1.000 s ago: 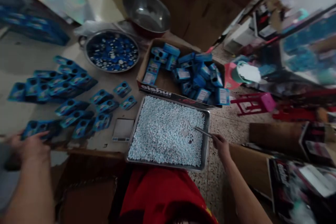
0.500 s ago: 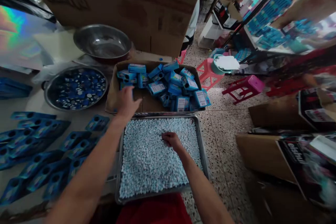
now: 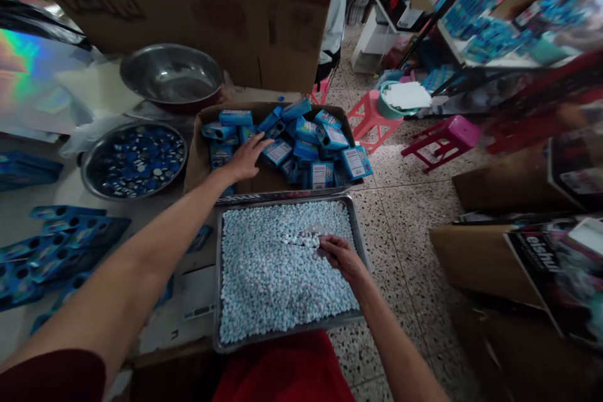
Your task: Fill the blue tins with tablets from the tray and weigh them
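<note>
My left hand (image 3: 247,157) reaches over the cardboard box (image 3: 200,169), fingers apart and holding nothing, close to the small blue cartons (image 3: 277,151) heaped inside. In my right hand (image 3: 340,254) is the end of a small scoop (image 3: 304,240) loaded with white pellets; its outline is hard to make out. It is just over a metal tray (image 3: 218,289) of pale blue and white pellets (image 3: 273,276).
At left stand a metal bowl of blue caps (image 3: 136,160), another metal bowl (image 3: 172,75) and rows of blue cartons (image 3: 70,239). A flat scale (image 3: 198,292) lies beside the tray. Stools (image 3: 445,138) stand on the speckled floor at right.
My left hand has moved right over the box, and its fingers are spread. My right hand has shifted right and up with the scoop, which now shows pellets on it.
</note>
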Motion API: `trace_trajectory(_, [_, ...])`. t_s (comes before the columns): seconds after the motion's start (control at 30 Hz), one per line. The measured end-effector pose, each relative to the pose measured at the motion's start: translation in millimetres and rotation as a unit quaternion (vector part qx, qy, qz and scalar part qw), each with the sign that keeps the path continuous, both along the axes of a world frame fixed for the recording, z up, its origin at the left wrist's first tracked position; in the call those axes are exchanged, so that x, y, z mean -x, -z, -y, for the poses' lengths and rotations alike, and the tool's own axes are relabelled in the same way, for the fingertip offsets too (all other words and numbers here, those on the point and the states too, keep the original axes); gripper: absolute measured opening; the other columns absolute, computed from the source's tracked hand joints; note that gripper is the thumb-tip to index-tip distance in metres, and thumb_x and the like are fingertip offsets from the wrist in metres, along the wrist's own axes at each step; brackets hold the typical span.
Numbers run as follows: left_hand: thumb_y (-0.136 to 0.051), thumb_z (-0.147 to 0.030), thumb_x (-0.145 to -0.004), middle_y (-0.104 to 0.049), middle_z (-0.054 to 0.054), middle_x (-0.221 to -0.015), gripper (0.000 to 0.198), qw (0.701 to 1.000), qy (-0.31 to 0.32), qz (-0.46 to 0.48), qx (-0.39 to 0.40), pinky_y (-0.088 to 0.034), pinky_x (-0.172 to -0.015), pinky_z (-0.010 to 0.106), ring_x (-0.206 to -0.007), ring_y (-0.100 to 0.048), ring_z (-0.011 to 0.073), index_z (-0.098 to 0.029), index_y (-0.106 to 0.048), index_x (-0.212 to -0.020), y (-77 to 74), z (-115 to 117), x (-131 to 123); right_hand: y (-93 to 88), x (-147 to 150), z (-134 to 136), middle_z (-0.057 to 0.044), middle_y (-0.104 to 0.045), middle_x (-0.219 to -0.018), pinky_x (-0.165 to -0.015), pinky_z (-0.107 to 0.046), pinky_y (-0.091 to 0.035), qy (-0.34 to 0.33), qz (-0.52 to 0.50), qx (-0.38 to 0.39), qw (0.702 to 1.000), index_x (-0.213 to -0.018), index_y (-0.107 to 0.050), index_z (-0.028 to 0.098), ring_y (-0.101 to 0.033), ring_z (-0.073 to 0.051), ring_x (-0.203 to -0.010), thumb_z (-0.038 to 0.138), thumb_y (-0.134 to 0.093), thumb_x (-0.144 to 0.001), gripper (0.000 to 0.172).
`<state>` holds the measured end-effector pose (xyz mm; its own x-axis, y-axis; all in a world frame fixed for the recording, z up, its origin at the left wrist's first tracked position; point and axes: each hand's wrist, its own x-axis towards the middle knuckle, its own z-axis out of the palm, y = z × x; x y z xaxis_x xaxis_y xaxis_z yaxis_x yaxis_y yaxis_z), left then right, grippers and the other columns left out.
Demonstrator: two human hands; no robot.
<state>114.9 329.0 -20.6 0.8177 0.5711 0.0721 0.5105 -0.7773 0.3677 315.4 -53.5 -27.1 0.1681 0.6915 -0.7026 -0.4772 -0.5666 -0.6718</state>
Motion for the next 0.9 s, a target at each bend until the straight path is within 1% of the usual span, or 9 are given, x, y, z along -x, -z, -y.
trace_trajectory(0.07, [-0.069,-0.009,-0.065,-0.027,0.015,-0.166,0.095,0.999,0.036,-0.037,0.007,-0.031,-0.122,0.047,-0.150,-0.033,0.0327,-0.020,-0.038,-0.154,6.5,-5,-12,-10.4,-4,-6,0.008,-0.048,-0.049,-0.037,-0.019,-0.012,-0.003,0.004,-0.003,1.000,-0.083,-0.066,0.016,-0.028,-0.002,-0.037,0.049,-0.088,-0.064,0.045])
trace_trajectory(0.17, [-0.066,-0.015,-0.071,-0.046,0.014,-0.155,0.077,0.996,0.050,-0.070,0.018,-0.039,-0.117,0.040,-0.140,-0.048,0.0289,-0.015,-0.050,-0.146,13.2,-13,-30,-17.7,-6,-14,0.009,-0.046,-0.047,-0.036,-0.019,-0.011,0.000,0.012,-0.009,1.000,-0.081,-0.066,0.015,-0.027,-0.002,-0.036,0.049,-0.089,-0.064,0.044])
trace_trajectory(0.23, [-0.066,-0.023,-0.076,-0.058,0.014,-0.144,0.064,0.996,0.046,-0.080,0.002,-0.044,-0.111,0.039,-0.131,-0.055,0.0298,-0.013,-0.058,-0.138,4.7,-12,-30,-23.7,-7,-16,0.009,-0.046,-0.047,-0.036,-0.018,-0.011,0.003,0.014,-0.009,1.000,-0.082,-0.068,0.014,-0.027,-0.002,-0.036,0.048,-0.090,-0.064,0.044])
trace_trajectory(0.3, [-0.069,-0.030,-0.077,-0.064,0.014,-0.136,0.057,0.995,0.048,-0.085,-0.031,-0.045,-0.109,0.041,-0.126,-0.056,0.0312,-0.012,-0.064,-0.131,-19.9,-1,-16,-35.5,-9,-19,0.009,-0.047,-0.048,-0.035,-0.017,-0.011,0.004,0.012,-0.011,1.000,-0.084,-0.069,0.014,-0.028,-0.001,-0.036,0.048,-0.089,-0.065,0.044])
trace_trajectory(0.47, [-0.064,-0.033,-0.087,-0.069,0.009,-0.121,0.052,0.992,0.037,-0.083,-0.093,-0.048,-0.098,0.036,-0.111,-0.060,0.0246,-0.014,-0.059,-0.135,-117.2,73,54,-88.7,-19,-36,0.007,-0.052,-0.052,-0.035,-0.014,-0.013,-0.025,0.008,-0.030,0.999,-0.090,-0.069,0.015,-0.030,0.000,-0.036,0.046,-0.088,-0.070,0.042])
trace_trajectory(0.57, [-0.064,-0.037,-0.089,-0.071,0.008,-0.107,0.047,0.988,0.038,-0.120,-0.094,-0.050,-0.088,0.036,-0.099,-0.062,0.0248,-0.017,-0.061,-0.131,-145.4,128,86,-117.4,-23,-49,0.007,-0.053,-0.052,-0.035,-0.014,-0.014,-0.063,0.009,-0.045,0.997,-0.091,-0.069,0.015,-0.030,0.000,-0.036,0.045,-0.087,-0.073,0.039])
trace_trajectory(0.63, [-0.066,-0.034,-0.086,-0.071,0.008,-0.104,0.039,0.987,0.033,-0.136,-0.073,-0.051,-0.085,0.037,-0.098,-0.063,0.0255,-0.018,-0.065,-0.122,-141.4,159,96,-127.0,-23,-56,0.006,-0.053,-0.052,-0.035,-0.014,-0.014,-0.086,0.013,-0.051,0.995,-0.092,-0.069,0.015,-0.031,0.000,-0.037,0.044,-0.085,-0.075,0.037])
trace_trajectory(0.7, [-0.067,-0.031,-0.082,-0.071,0.008,-0.104,0.037,0.990,0.024,-0.134,-0.042,-0.051,-0.086,0.037,-0.099,-0.064,0.0257,-0.018,-0.066,-0.117,-125.9,183,99,-127.7,-20,-61,0.006,-0.053,-0.052,-0.036,-0.014,-0.015,-0.113,0.023,-0.052,0.992,-0.093,-0.070,0.015,-0.031,-0.001,-0.037,0.044,-0.084,-0.077,0.036])
trace_trajectory(0.9, [-0.066,-0.027,-0.075,-0.070,0.009,-0.099,0.024,0.991,-0.016,-0.130,0.034,-0.051,-0.083,0.038,-0.097,-0.064,0.0272,-0.018,-0.067,-0.098,-84.5,224,87,-100.8,-7,-71,0.007,-0.050,-0.049,-0.036,-0.017,-0.018,-0.182,0.086,-0.032,0.979,-0.089,-0.069,0.015,-0.033,-0.003,-0.037,0.044,-0.080,-0.075,0.034])
